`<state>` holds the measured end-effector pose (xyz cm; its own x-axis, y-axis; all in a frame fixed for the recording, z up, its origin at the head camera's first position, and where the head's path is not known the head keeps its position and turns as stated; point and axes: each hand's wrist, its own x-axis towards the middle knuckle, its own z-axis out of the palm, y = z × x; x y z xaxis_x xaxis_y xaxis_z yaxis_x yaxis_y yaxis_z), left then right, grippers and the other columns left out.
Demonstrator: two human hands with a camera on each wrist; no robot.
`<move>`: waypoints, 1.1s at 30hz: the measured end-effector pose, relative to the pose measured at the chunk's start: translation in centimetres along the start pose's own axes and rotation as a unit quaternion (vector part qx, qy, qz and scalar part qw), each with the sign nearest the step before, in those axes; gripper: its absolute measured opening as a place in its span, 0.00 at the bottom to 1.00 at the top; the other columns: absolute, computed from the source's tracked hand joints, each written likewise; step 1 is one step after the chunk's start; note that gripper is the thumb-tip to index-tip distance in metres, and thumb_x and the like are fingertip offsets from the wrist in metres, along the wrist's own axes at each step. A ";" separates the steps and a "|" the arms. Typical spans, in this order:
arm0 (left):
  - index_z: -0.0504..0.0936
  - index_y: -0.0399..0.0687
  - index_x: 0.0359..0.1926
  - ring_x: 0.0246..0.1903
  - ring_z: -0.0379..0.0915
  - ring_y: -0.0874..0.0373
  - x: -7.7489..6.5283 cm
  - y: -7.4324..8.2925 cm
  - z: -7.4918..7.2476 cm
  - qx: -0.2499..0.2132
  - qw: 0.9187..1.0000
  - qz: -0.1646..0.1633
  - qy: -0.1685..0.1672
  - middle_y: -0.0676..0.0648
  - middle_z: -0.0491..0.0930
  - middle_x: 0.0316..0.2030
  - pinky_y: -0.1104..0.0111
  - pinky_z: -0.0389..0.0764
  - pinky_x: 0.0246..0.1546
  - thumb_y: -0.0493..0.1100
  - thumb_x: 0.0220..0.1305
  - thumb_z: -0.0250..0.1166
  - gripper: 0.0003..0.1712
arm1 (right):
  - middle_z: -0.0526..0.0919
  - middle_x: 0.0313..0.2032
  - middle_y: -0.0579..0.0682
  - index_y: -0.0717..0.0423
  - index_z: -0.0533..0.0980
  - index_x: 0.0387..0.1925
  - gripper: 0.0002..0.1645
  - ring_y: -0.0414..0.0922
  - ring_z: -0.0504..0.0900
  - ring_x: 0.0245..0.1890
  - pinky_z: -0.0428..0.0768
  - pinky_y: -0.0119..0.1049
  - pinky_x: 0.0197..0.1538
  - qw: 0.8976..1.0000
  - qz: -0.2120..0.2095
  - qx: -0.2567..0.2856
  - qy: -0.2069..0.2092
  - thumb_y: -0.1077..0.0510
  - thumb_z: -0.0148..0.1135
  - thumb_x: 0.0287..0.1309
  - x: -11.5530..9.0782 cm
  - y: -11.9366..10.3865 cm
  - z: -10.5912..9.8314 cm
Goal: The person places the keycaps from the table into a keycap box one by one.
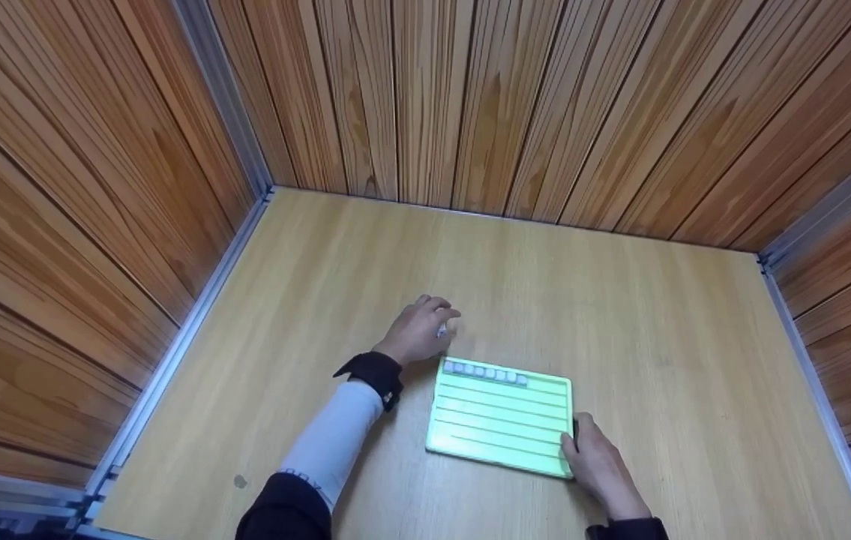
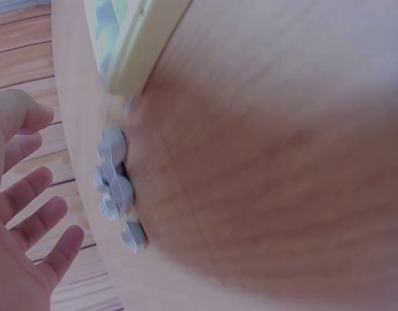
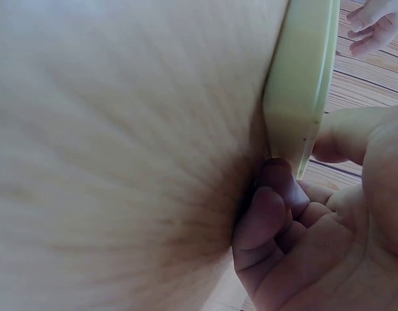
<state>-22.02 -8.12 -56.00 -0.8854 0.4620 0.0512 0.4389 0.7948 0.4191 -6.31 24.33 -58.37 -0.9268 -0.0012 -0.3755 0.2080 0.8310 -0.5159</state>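
A pale green ridged tray (image 1: 500, 431) lies on the table, with a row of small grey-white pieces (image 1: 485, 373) in its far groove. My right hand (image 1: 599, 461) grips the tray at its near right corner, thumb over the rim and fingers curled against the side. Just beyond the tray's far left corner, my left hand (image 1: 418, 330) hovers with fingers spread and loosely bent. Several loose small grey pieces (image 2: 118, 194) sit on the table beside that hand in the left wrist view, apart from its fingertips. From the head view, the hand mostly hides them.
Wood-plank walls (image 1: 425, 105) enclose the table (image 1: 657, 360) at the back and both sides. Metal rails (image 1: 193, 322) run along its edges. A small dark spot (image 1: 240, 481) marks the tabletop at the near left.
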 end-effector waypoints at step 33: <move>0.82 0.47 0.59 0.58 0.70 0.49 -0.6 -3.8 0.0 -0.010 0.994 -0.107 0.007 0.45 0.77 0.57 0.57 0.75 0.57 0.40 0.65 0.66 0.21 | 0.76 0.57 0.66 0.69 0.62 0.67 0.28 0.55 0.78 0.53 0.78 0.53 0.51 1.000 -0.008 0.014 0.013 0.57 0.51 0.73 -0.2 -0.1 0.1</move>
<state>-23.16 -11.46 -57.61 -0.9603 0.2777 -0.0286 0.2373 0.8659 0.4404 -6.06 24.23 -58.33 -0.9379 -0.0002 -0.3470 0.2007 0.8154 -0.5429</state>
